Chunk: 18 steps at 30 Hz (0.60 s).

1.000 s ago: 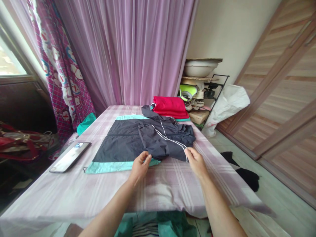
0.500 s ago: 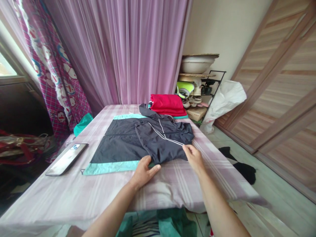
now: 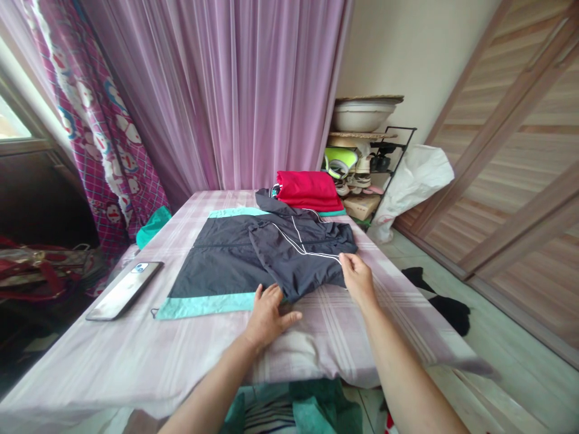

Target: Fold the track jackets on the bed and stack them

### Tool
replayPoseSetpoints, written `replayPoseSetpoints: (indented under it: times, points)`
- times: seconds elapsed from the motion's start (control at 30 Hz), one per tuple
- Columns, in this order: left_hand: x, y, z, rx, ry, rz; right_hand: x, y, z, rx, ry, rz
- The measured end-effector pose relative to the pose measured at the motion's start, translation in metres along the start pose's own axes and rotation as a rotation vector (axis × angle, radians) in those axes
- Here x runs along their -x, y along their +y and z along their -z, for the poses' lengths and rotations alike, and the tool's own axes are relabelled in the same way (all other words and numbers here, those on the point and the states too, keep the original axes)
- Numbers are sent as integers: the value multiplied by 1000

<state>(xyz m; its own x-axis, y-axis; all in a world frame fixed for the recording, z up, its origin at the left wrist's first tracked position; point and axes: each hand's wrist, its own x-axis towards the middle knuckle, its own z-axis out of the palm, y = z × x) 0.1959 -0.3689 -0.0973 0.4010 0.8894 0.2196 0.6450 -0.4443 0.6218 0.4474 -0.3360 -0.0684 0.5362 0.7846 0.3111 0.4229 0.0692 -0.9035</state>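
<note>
A dark jacket (image 3: 226, 256) with turquoise hem bands and white piping lies spread on the table, its hem to the left. The near sleeve is folded across the body. My right hand (image 3: 358, 278) pinches the jacket at its right side, where the white piping ends, and lifts that edge slightly. My left hand (image 3: 270, 316) lies with fingers spread at the near edge, fingertips on the fabric beside the turquoise band. What is under the folded sleeve is hidden.
Red folded cloth (image 3: 308, 190) sits at the far edge of the checked tablecloth (image 3: 190, 361). A phone (image 3: 124, 290) lies at the left. Beyond the table's right side stand a shoe rack (image 3: 362, 163) and a white bag (image 3: 414, 181); a black cloth (image 3: 436, 301) lies on the floor.
My right hand has moved slightly up and right, drawing the pinched edge along. My left hand has turned a little, and its fingers have spread wider.
</note>
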Motion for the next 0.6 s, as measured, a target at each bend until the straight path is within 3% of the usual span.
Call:
replayPoseSetpoints:
  times: [0.1,0.2,0.43,0.53,0.6]
  points:
    - [-4,5,-5,67,51,64,2,5,0,16,0,0]
    - [-7,3,-7,130,45,162,10,12,4,130,-87,61]
    - [11,5,9,-47,-135,43,29,26,17,666,-224,56]
    - [14,3,26,-46,-175,67,26,16,21,667,-230,123]
    - [11,3,37,-32,-110,113,22,2,16,593,-178,252]
